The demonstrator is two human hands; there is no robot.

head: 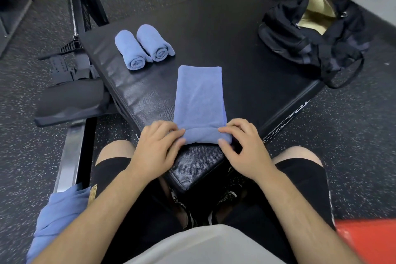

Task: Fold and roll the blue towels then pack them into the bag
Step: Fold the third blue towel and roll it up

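Observation:
A blue towel [200, 96] folded into a long strip lies on the black padded box [225, 32], running away from me. Its near end is turned over into a short roll. My left hand [159, 146] pinches the roll's left end and my right hand [244, 146] pinches its right end. Two rolled blue towels [142, 46] lie side by side at the back left of the box. The black bag [310, 34] sits open at the box's right corner, showing a tan lining.
A loose blue towel [57, 214] lies by my left thigh on a bench. Gym equipment and a black seat [70, 103] stand to the left. Speckled rubber floor surrounds the box. A red object [366, 240] is at the bottom right.

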